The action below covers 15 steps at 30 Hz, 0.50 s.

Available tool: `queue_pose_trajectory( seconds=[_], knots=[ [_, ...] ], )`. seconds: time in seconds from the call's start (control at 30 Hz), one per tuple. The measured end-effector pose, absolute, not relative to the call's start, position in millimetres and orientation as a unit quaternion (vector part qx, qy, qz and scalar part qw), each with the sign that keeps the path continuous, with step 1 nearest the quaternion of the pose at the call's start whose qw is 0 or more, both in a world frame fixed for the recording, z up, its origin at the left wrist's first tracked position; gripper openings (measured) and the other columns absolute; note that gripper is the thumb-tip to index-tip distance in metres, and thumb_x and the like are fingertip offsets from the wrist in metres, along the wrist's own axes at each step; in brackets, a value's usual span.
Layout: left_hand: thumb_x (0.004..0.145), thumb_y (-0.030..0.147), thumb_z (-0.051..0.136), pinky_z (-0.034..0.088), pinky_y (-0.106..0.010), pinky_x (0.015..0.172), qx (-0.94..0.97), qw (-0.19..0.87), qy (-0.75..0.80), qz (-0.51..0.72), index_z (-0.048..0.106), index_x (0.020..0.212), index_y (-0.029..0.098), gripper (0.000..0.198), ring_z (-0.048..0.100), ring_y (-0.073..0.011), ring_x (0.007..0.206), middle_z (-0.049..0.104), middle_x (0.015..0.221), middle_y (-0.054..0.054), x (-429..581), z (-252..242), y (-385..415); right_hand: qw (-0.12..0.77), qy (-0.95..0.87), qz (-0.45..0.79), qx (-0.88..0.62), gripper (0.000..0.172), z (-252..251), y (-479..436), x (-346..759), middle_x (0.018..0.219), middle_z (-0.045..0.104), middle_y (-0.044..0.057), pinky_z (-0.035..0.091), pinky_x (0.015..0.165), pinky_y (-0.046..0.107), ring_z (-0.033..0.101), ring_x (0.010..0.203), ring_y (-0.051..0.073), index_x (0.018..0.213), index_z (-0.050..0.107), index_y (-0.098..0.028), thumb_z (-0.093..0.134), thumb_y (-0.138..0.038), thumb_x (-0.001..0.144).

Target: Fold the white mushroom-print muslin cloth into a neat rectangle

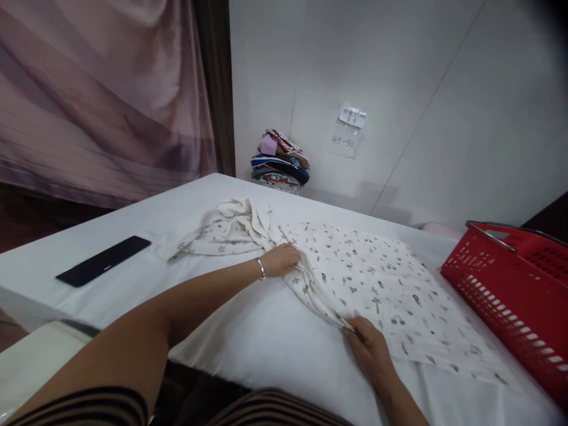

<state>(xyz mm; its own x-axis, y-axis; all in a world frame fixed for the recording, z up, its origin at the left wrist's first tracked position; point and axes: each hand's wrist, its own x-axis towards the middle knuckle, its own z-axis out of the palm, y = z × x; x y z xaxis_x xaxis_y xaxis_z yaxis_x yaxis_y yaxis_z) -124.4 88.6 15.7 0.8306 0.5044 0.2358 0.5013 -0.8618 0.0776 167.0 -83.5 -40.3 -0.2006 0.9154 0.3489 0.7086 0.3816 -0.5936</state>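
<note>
A white cloth (373, 278) printed with small grey and brown motifs lies over the white-covered table. Its right part is spread flat, while its left part is bunched in loose folds. My left hand (282, 260), with a bracelet at the wrist, is closed on the cloth near the middle, where the folds meet the flat part. Nearer to me and to the right, my right hand (366, 343) pinches the cloth's near edge between thumb and fingers. That edge runs in a slack, gathered strip from one hand to the other.
To the right stands a red plastic basket (510, 296) with a metal handle, close to the cloth. A flat black object (104, 261) rests on the table's left side. Beyond the far edge is a stack of folded clothes (280, 163) against the white wall.
</note>
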Motion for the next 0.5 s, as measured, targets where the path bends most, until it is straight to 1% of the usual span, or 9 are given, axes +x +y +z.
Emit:
queue_pose_trajectory(
  seconds=[0.07, 0.17, 0.23, 0.3, 0.37, 0.43, 0.5],
  knots=[
    [0.082, 0.021, 0.051, 0.032, -0.031, 0.091, 0.960, 0.008, 0.254, 0.118, 0.056, 0.079, 0.018, 0.007, 0.052, -0.0151, 0.088, 0.061, 0.091, -0.004, -130, 15, 88, 0.336, -0.761, 0.156, -0.532, 0.022, -40, -83, 167, 0.083, 0.064, 0.004, 0.048, 0.069, 0.027, 0.059, 0.080, 0.018, 0.092, 0.064, -0.023, 0.046, -0.033, 0.085],
    [0.083, 0.020, 0.051, 0.027, -0.034, 0.096, 0.964, 0.009, 0.237, 0.120, 0.057, 0.078, 0.018, 0.008, 0.050, -0.0163, 0.102, 0.058, 0.111, -0.006, -132, 11, 88, 0.335, -0.762, 0.157, -0.532, 0.022, -41, -82, 167, 0.083, 0.064, 0.003, 0.048, 0.070, 0.027, 0.059, 0.080, 0.018, 0.093, 0.064, -0.023, 0.046, -0.032, 0.085],
    [0.083, 0.019, 0.050, 0.024, -0.036, 0.099, 0.964, 0.011, 0.235, 0.125, 0.057, 0.077, 0.018, 0.009, 0.047, -0.0173, 0.109, 0.055, 0.119, -0.007, -130, 9, 91, 0.332, -0.762, 0.157, -0.534, 0.022, -42, -82, 167, 0.083, 0.064, 0.003, 0.048, 0.071, 0.027, 0.059, 0.081, 0.018, 0.093, 0.064, -0.023, 0.046, -0.032, 0.085],
    [0.082, 0.018, 0.050, 0.022, -0.037, 0.101, 0.964, 0.019, 0.233, 0.123, 0.057, 0.076, 0.018, 0.009, 0.047, -0.0176, 0.110, 0.058, 0.115, -0.006, -125, 7, 94, 0.327, -0.761, 0.158, -0.538, 0.022, -41, -83, 166, 0.084, 0.063, 0.003, 0.047, 0.071, 0.027, 0.058, 0.081, 0.018, 0.093, 0.064, -0.022, 0.046, -0.033, 0.086],
    [0.082, 0.017, 0.051, 0.021, -0.038, 0.102, 0.965, 0.031, 0.236, 0.115, 0.057, 0.075, 0.018, 0.009, 0.048, -0.0176, 0.107, 0.062, 0.101, -0.005, -121, 8, 96, 0.323, -0.760, 0.158, -0.541, 0.023, -39, -83, 166, 0.084, 0.064, 0.004, 0.047, 0.072, 0.028, 0.058, 0.082, 0.018, 0.094, 0.063, -0.022, 0.045, -0.033, 0.086],
    [0.081, 0.017, 0.052, 0.021, -0.038, 0.102, 0.962, 0.044, 0.245, 0.111, 0.056, 0.074, 0.018, 0.008, 0.052, -0.0166, 0.100, 0.063, 0.087, -0.003, -118, 9, 98, 0.323, -0.758, 0.157, -0.544, 0.024, -38, -84, 165, 0.085, 0.064, 0.005, 0.048, 0.072, 0.028, 0.059, 0.082, 0.018, 0.094, 0.064, -0.021, 0.044, -0.034, 0.086],
    [0.081, 0.018, 0.052, 0.022, -0.037, 0.102, 0.958, 0.054, 0.255, 0.120, 0.056, 0.075, 0.018, 0.007, 0.054, -0.0148, 0.090, 0.062, 0.082, -0.002, -118, 11, 99, 0.325, -0.757, 0.157, -0.545, 0.024, -39, -84, 166, 0.085, 0.064, 0.005, 0.048, 0.071, 0.028, 0.059, 0.082, 0.018, 0.093, 0.064, -0.022, 0.044, -0.035, 0.087]
  ],
)
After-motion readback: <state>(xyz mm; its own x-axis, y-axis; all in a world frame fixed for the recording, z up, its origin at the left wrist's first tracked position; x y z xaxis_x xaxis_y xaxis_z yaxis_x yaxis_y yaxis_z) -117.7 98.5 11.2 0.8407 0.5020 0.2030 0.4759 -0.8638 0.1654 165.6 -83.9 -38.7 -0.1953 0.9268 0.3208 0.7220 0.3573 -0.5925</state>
